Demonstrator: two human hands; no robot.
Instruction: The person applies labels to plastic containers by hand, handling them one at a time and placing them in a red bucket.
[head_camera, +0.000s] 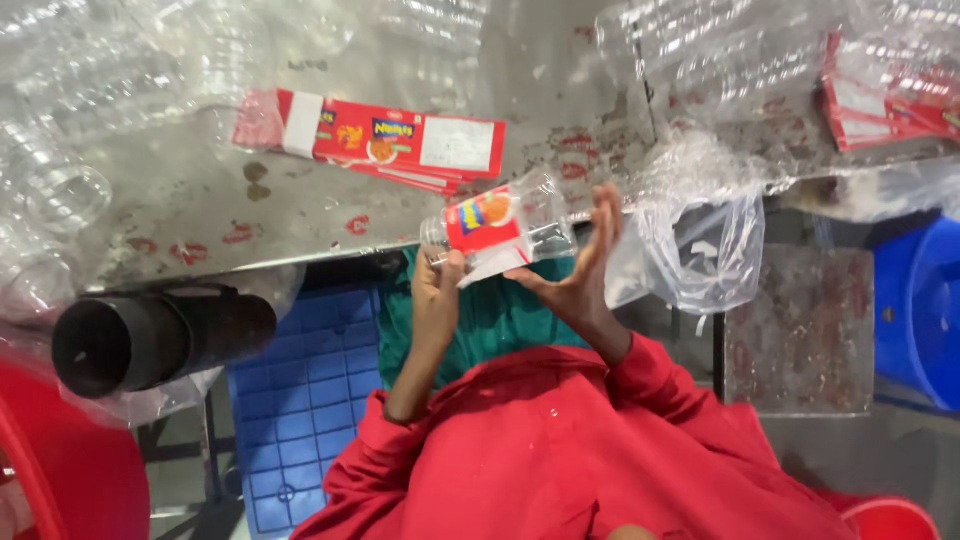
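Note:
I hold a clear plastic bottle (535, 222) lying sideways between both hands, in front of the table edge. A red label (482, 226) with a yellow and orange picture wraps partly around it, its white end sticking out below. My left hand (437, 290) pinches the bottle's left end and the label from below. My right hand (585, 265) has its fingers spread, palm pressed against the bottle's right side. Red sleeves cover both my arms.
A stack of red labels (390, 140) lies on the grey table (200, 210); another stack (885, 100) lies far right. Clear bottles (60, 120) pile at left and back. A plastic bag (700, 240) hangs at the edge. Black pipe (150, 340), blue crate (300, 390), blue tub (920, 310) below.

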